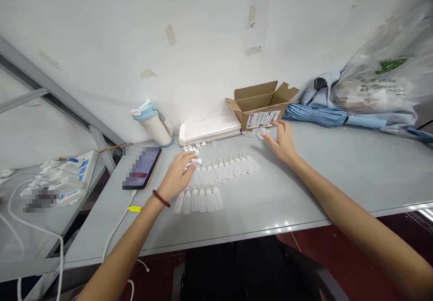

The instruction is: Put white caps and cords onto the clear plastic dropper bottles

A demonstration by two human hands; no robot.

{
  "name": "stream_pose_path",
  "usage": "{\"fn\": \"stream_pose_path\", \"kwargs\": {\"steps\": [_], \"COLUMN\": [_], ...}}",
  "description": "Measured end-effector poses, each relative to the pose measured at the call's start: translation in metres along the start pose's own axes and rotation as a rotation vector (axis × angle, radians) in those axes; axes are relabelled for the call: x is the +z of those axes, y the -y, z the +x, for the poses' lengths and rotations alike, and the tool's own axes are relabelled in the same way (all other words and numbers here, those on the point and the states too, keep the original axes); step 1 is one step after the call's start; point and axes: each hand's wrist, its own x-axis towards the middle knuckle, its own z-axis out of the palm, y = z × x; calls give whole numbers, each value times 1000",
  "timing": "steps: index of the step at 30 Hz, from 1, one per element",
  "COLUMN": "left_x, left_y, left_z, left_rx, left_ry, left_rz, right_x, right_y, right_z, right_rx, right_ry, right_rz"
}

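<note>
My left hand (178,173) is over the table, thumb and fingers apart, at a small pile of white round pieces (194,149) with thin cords. Some of these pieces show between the thumb and fingers; none is plainly gripped. Just right of it lie two rows of translucent, tag-like pieces with cord loops: a back row (233,168) and a shorter front row (203,200). My right hand (283,142) hovers with fingers spread, close to loose translucent pieces (259,133) in front of an open cardboard box (259,120).
A stack of white trays (211,129) stands against the wall beside a blue-and-white bottle (154,123). Left are a charging phone (144,168) with a white cable (117,229) and a power strip (79,177). A blue umbrella (318,115) and plastic bag (379,84) lie right.
</note>
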Motion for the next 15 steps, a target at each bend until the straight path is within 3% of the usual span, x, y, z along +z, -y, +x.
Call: {"fn": "stream_pose_path", "kwargs": {"steps": [2,7,10,15], "left_x": [8,28,30,25], "left_y": [2,9,14,22], "left_z": [22,66,77,78], "left_rx": [34,27,-7,-71], "left_ry": [55,53,47,58], "left_rz": [115,201,245,280], "right_x": [1,1,1,2], "right_y": [-7,-7,-6,-7], "right_z": [0,-3,-4,-5], "right_rx": [32,76,85,109], "right_ry": [29,208,298,336], "right_rz": [-19,-92,-138,-202]}}
